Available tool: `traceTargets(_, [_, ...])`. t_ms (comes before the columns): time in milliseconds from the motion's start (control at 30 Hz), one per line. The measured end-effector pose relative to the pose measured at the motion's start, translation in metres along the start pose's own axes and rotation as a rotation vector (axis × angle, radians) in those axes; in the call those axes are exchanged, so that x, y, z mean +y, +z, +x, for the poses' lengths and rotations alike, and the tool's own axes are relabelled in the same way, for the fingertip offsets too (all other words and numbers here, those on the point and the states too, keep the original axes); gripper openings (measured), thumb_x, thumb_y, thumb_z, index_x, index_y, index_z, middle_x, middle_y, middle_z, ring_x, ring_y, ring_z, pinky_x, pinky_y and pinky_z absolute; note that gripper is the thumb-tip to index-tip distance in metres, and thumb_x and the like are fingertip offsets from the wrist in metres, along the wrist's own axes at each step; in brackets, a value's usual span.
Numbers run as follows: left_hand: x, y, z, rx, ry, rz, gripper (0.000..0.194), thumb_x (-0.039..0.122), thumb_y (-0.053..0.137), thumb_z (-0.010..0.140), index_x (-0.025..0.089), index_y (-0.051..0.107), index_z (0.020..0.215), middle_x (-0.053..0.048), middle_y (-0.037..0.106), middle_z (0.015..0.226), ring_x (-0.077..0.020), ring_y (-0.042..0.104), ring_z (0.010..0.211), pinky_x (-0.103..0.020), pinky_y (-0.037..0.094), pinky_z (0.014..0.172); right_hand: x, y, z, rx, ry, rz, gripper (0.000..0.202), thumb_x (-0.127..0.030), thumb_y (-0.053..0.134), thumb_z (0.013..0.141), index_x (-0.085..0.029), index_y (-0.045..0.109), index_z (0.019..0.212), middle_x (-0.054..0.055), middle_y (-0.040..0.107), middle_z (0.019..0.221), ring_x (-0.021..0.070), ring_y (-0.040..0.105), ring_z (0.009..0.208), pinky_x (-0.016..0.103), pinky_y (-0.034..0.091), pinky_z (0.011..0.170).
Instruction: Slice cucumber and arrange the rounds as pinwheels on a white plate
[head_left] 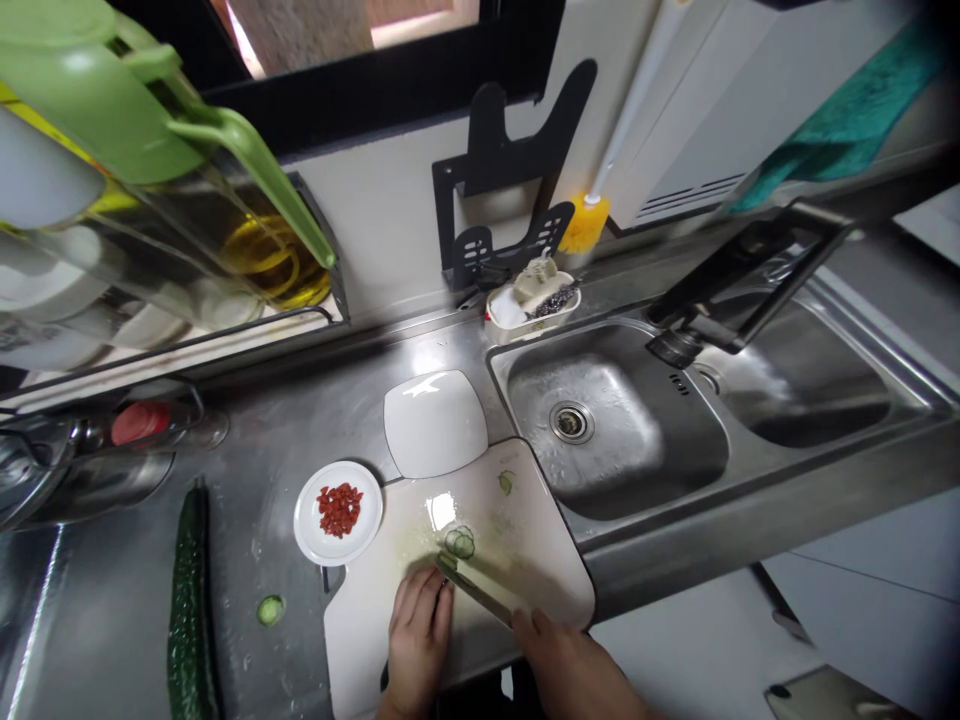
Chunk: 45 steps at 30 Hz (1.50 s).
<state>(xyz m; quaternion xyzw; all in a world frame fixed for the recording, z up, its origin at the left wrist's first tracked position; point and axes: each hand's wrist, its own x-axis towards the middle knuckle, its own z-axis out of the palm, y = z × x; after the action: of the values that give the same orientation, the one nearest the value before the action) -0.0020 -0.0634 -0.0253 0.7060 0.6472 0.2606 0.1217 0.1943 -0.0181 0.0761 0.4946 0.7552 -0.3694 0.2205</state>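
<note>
On the white cutting board (551, 570), my left hand (418, 625) is closed over a cucumber. Most of that cucumber is hidden under the fingers; a bit of dark green skin (385, 676) shows beside the wrist. My right hand (559, 655) grips the handle of a knife (484, 598), whose blade slants up to the left, its tip close to my left fingertips. Thin cucumber slices (460, 542) overlap just beyond the tip. One more slice (506, 483) lies apart near the board's far right corner.
A white plate of chopped red pieces (340, 510) and a square white plate (435, 424) border the board. A whole cucumber (189, 600) and a cut cucumber end (270, 610) lie left. The double sink (615, 420) with a black faucet (679, 345) is right.
</note>
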Motion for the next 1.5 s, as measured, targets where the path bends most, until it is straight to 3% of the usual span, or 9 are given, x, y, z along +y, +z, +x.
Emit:
traceTargets(400, [-0.003, -0.001, -0.001, -0.003, 0.071, 0.047, 0.020, 0.018, 0.045, 0.089, 0.019, 0.064, 0.096, -0.006, 0.070, 0.096, -0.0189, 0.064, 0.095, -0.035, 0.051, 0.089, -0.004, -0.007, 0.000, -0.050, 0.026, -0.002, 0.050, 0.009, 0.032, 0.072, -0.017, 0.058, 0.105, 0.007, 0.067, 0.094, 0.0203, 0.066, 0.075, 0.024, 0.039, 0.057])
traceTargets(1067, [0.000, -0.001, 0.002, 0.042, 0.063, -0.002, 0.021, 0.020, 0.044, 0.090, 0.020, 0.063, 0.098, -0.006, 0.069, 0.092, -0.0168, 0.065, 0.090, -0.034, 0.052, 0.087, -0.007, -0.014, 0.004, -0.016, -0.018, -0.032, 0.042, 0.005, 0.035, 0.078, -0.020, 0.060, 0.101, 0.006, 0.068, 0.091, 0.0189, 0.064, 0.077, 0.023, 0.038, 0.058])
traceTargets(1500, [0.000, 0.000, 0.001, 0.038, 0.092, 0.030, 0.021, 0.014, 0.044, 0.089, 0.019, 0.064, 0.094, -0.005, 0.070, 0.090, -0.0174, 0.065, 0.092, -0.035, 0.051, 0.089, -0.012, -0.005, 0.017, 0.045, -0.016, 0.004, 0.043, 0.006, 0.032, 0.076, -0.017, 0.061, 0.098, 0.007, 0.067, 0.085, 0.0172, 0.064, 0.071, 0.023, 0.038, 0.056])
